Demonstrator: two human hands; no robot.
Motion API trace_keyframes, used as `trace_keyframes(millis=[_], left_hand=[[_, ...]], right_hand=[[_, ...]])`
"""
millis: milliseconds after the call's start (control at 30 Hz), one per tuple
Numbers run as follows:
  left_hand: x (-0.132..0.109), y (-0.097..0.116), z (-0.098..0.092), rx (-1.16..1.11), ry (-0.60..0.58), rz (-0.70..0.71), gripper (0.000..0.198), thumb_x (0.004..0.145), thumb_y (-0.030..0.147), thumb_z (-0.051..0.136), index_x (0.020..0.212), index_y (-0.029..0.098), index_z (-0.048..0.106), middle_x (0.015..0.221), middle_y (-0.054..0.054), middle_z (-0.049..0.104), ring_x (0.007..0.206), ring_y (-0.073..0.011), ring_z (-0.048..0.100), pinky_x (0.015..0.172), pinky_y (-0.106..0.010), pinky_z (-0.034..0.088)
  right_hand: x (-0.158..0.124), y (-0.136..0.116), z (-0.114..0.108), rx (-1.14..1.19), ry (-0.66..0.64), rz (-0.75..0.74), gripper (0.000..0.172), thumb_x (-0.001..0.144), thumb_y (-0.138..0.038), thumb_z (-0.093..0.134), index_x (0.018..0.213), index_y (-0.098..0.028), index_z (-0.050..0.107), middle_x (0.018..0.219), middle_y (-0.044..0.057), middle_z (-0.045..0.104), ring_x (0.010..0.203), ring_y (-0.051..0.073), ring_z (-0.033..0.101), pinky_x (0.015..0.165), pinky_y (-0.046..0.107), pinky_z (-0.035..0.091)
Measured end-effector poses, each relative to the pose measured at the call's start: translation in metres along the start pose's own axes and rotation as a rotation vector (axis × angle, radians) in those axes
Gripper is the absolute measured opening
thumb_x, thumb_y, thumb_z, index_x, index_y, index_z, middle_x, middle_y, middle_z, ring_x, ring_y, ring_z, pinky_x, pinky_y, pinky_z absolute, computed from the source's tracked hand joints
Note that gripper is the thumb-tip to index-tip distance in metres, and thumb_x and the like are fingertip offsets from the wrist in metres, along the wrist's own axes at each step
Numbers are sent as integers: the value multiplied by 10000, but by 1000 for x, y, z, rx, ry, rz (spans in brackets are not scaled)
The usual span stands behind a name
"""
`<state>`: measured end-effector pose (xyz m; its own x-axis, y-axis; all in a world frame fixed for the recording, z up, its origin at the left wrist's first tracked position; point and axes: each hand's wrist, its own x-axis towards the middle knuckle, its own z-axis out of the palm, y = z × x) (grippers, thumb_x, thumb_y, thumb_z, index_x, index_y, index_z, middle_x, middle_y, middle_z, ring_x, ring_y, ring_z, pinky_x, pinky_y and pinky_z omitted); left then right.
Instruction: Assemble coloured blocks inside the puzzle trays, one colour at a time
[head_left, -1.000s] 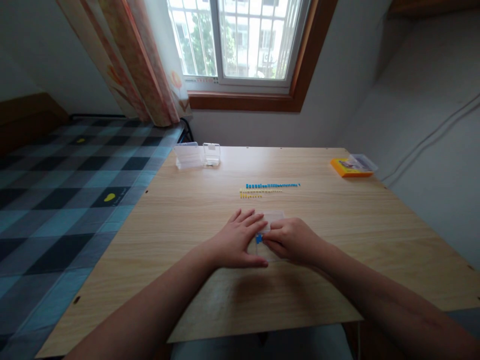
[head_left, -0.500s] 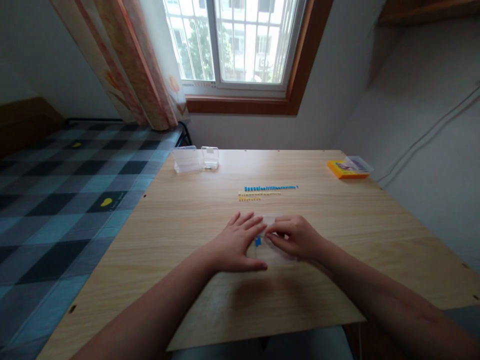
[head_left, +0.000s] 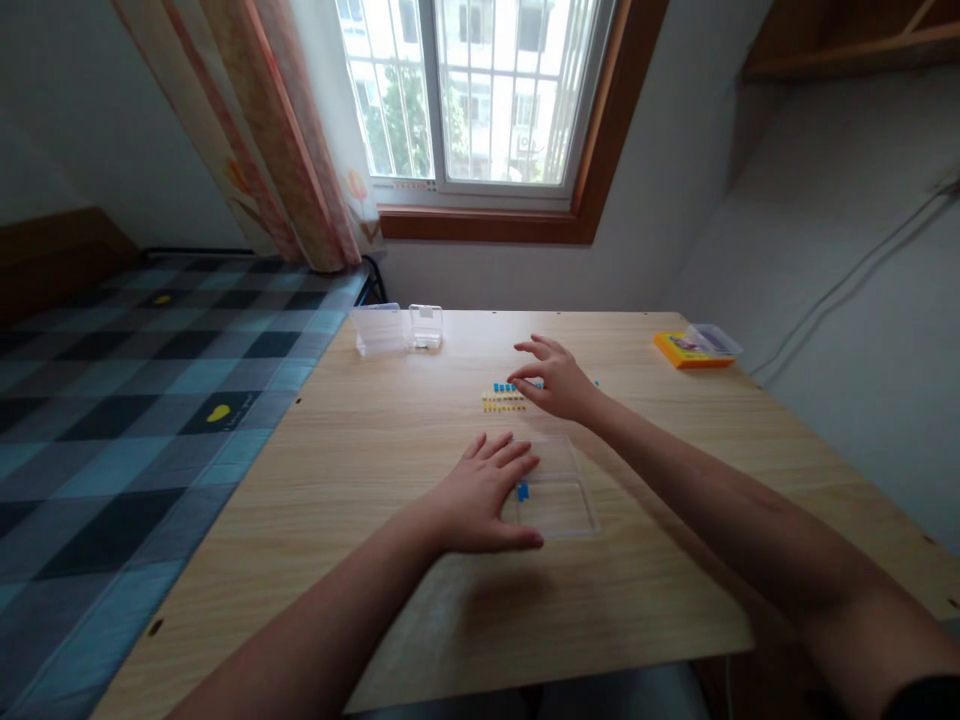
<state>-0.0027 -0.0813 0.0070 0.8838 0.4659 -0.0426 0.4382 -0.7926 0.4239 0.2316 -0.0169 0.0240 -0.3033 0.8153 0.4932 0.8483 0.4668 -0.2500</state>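
Observation:
My left hand (head_left: 491,495) lies with its fingers stretched and spread over the left edge of an opened clear plastic box (head_left: 559,508). Small blue pieces (head_left: 523,490) show beside its fingers at the box's left side. Beyond the box, my right hand (head_left: 551,380) is over the rows of tiny pieces, its thumb and a finger drawn together in a pinch and the other fingers raised. Whatever is between those tips is too small to make out. The blue row (head_left: 501,387) is partly covered by this hand. Nearer to me lie short yellow rows (head_left: 491,407).
Two clear plastic containers, a larger one (head_left: 379,330) and a smaller one (head_left: 426,328), stand at the table's far left. An orange-yellow box (head_left: 694,350) with a clear lid is at the far right. A checked bed (head_left: 150,430) borders the wooden table (head_left: 360,450) on the left.
My right hand has moved from the clear box forward to the rows of small pieces, uncovering the box's right part. The left hand stays at the box's left edge.

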Motion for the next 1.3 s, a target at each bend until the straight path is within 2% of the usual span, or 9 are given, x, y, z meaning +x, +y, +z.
trace_keyframes(millis=[67,233,400,567,733,967,1133,1233,1300], left_hand=[[0,0,0,-14,11,6,1003,751,763,708,1553,220,445,1652,-153,360,1547,-428,247,1264,-647,115],[0,1,1,-21,9,-2,1011,749,760,711,1550,203,450,1653,-160,355,1549,-424,245,1262,-654,114],[-1,2,1,-33,13,-5,1020,745,765,710,1555,204,444,1654,-151,357,1550,-423,243,1264,-654,114],[-1,0,3,-35,20,4,1015,751,769,703,1555,206,443,1650,-158,361,1550,-416,248,1267,-641,115],[-1,-1,5,-35,27,11,1008,757,772,694,1554,208,444,1653,-153,359,1550,-414,248,1271,-634,105],[-1,-1,4,-26,26,9,1017,761,782,682,1559,203,434,1652,-159,359,1551,-418,240,1270,-634,101],[-2,-1,4,-19,28,15,1013,764,799,661,1564,226,421,1656,-148,357,1553,-412,240,1273,-621,104],[-2,-1,5,-11,23,16,1005,775,791,654,1569,227,408,1661,-148,344,1554,-408,239,1271,-623,100],[-1,-1,5,-2,22,17,998,779,787,654,1567,225,411,1664,-145,340,1555,-406,237,1272,-624,95]], right_hand=[[16,5,11,-31,-96,51,178,928,-297,676,973,-261,844,1456,106,601,1475,371,384,1180,573,322],[37,5,30,-93,-286,105,197,922,-298,659,982,-273,845,1542,79,533,1518,368,326,1200,571,298],[50,3,41,-108,-305,119,214,919,-297,650,1013,-276,842,1558,73,518,1513,359,341,1199,542,311],[62,4,41,-124,-295,134,228,932,-316,642,1053,-276,831,1566,73,508,1514,327,344,1205,506,307],[62,5,40,-132,-330,155,180,860,-350,739,997,-291,839,1554,68,524,1507,354,350,1196,536,307],[67,-2,44,-111,-334,136,155,814,-250,768,947,-275,845,1397,71,666,1373,299,528,1157,432,388],[57,-11,20,-66,-251,113,139,880,-267,735,976,-242,833,1357,84,687,1276,257,604,1122,401,431],[24,-17,-14,90,-166,60,119,904,-250,719,962,-225,820,1179,70,760,1097,204,685,1044,349,486],[-8,-24,-40,260,-139,27,117,907,-264,719,966,-221,811,1033,62,780,941,190,704,887,327,537]])
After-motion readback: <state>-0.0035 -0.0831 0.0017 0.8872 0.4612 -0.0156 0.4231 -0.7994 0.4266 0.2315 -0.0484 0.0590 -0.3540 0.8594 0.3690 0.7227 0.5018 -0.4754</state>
